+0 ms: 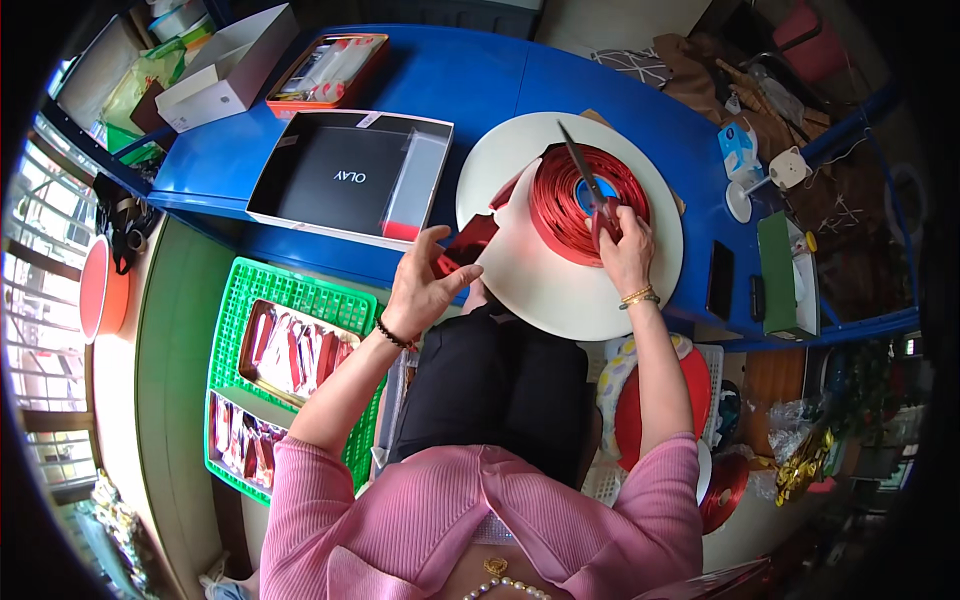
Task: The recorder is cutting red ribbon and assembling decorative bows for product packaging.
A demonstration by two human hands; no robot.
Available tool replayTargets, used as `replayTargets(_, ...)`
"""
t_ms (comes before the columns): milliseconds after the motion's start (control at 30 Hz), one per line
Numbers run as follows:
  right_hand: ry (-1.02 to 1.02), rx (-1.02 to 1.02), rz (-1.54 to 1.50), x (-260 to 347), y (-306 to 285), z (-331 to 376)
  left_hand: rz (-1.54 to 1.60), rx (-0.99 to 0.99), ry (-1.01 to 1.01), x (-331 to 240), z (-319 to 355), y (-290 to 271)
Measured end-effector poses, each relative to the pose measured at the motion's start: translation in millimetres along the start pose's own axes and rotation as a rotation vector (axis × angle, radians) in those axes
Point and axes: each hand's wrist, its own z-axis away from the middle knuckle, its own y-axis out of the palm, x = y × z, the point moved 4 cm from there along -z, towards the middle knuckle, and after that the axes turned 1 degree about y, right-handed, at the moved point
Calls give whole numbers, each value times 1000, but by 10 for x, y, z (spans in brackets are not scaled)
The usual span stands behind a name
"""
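Note:
My right hand (627, 245) grips scissors (583, 165) by their dark red handles, over the right side of a roll of red ribbon (548, 212). Their dark blades point away from me, across the roll's blue core (594, 194). The roll lies flat on a large white round board (500, 290), its loose end reaching toward the left. At the board's left edge, my left hand (425, 280) has a short dark red ribbon piece (468, 243) between thumb and fingers. Thumb and forefinger are curved around it, and part of the grip is hidden.
The board overlaps the blue table's (480, 85) near edge. An open black-lined box (330, 175) and an orange-rimmed tin (328, 72) stand left. Below them, a green basket (290, 275) holds trays of red and white strips. A phone (720, 280) and green box (780, 275) lie right.

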Motion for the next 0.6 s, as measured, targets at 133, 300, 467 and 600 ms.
replayTargets(133, 57, 35, -28, -80, -23, -19, 287, 242, -379, 27, 54, 104)
replayTargets(300, 167, 121, -243, 139, -244, 273, 685, 309, -517, 420, 20, 261)
replayTargets(467, 575, 848, -936, 35, -16, 1390, 821, 392, -678, 510, 19, 324)
replayTargets(600, 890, 1246, -1266, 239, -22, 1616, 856, 382, -716, 533, 3, 307)
